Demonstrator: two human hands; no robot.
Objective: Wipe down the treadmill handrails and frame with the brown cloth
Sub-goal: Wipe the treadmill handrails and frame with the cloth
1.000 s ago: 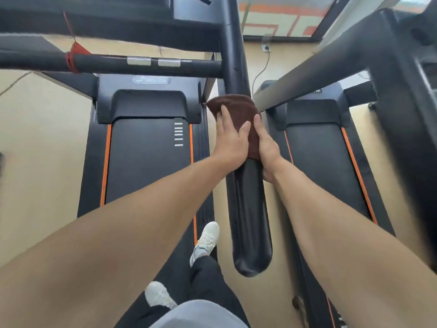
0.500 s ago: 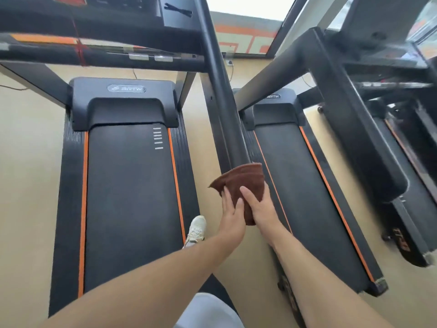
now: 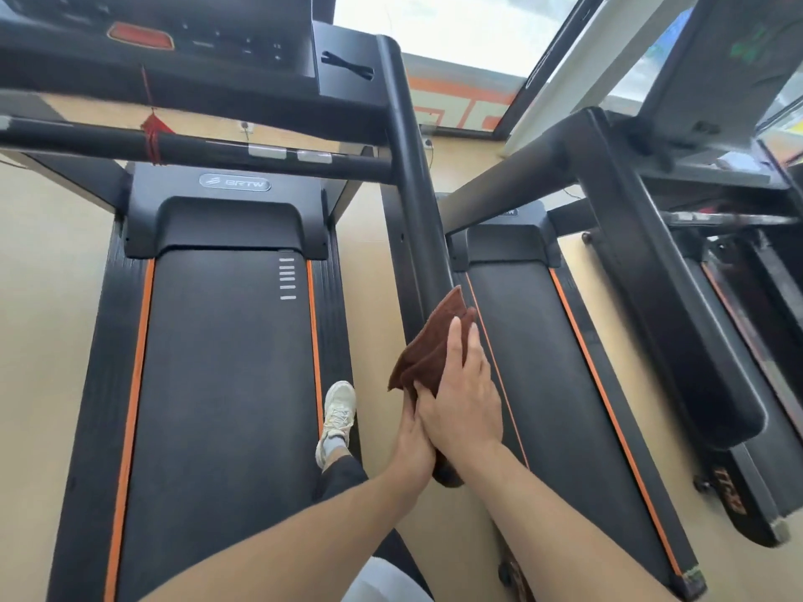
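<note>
The brown cloth (image 3: 434, 345) is draped over the handrail (image 3: 417, 219) just ahead of both hands, its folds spilling leftward. The right hand (image 3: 462, 406) is laid flat on it, fingers straight and pressed down. The left hand (image 3: 413, 436) is tucked beneath the right, against the rail's near end; its grip cannot be made out.
</note>
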